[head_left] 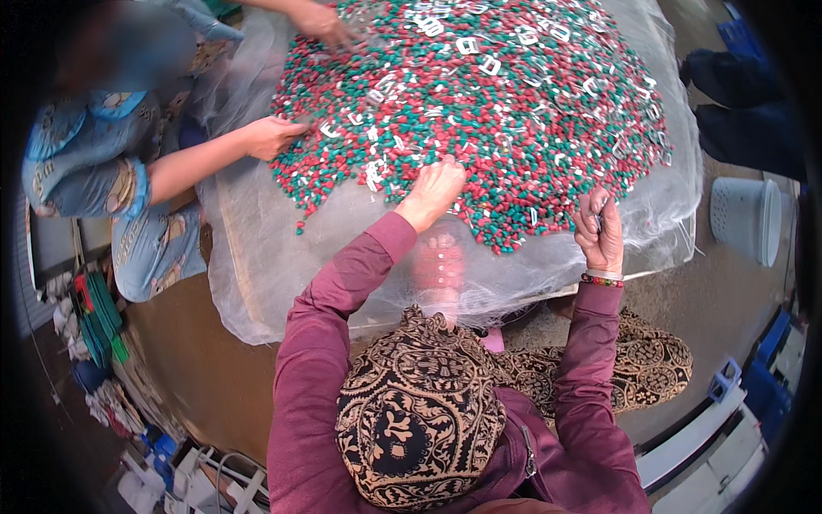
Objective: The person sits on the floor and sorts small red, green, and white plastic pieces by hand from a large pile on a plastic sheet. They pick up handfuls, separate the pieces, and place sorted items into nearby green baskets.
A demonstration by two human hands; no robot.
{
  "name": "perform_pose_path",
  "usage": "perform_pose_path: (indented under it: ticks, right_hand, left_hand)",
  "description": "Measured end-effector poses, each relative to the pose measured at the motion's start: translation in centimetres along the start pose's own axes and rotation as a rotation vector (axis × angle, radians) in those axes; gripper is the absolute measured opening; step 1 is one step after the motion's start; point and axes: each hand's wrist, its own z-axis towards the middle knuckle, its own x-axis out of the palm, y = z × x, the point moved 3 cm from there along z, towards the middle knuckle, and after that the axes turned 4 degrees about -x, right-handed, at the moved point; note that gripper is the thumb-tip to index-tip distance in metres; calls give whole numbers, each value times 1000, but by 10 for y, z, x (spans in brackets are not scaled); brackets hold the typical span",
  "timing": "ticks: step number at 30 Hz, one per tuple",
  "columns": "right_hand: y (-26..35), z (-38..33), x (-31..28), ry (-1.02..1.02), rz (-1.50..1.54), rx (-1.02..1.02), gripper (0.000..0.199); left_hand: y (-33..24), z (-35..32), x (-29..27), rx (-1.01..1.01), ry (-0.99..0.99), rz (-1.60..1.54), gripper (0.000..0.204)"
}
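Observation:
A wide heap of small red and green pieces (505,137), mixed with white plastic bits, covers a pale mesh sheet. At its near edge my left hand (435,190) reaches in with fingers pinched together; what they hold, if anything, is hidden. My right hand (601,230) hovers by the heap's near right edge, fingers curled upward around something small and dark that I cannot make out. Larger white ring-shaped pieces (490,65) lie scattered on top, mostly toward the far side.
The mesh sheet (257,283) drapes over a low frame. On the left, a co-worker's hands (272,137) work at the heap. Dark-trousered legs (745,103) stand at the far right, near a light basket (743,218). Crates and clutter (188,480) line the lower edges.

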Motion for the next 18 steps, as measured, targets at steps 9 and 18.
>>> perform_pose_path:
  ticks: [9,18]
  right_hand:
    - [-27,-19,-58,-327,-441,271,21]
    - [-87,1,-78,-344,-2034,-22,24]
  left_hand:
    - [22,-12,-50,-376,455,-1890,13]
    - [25,-45,1,12,224,-220,20]
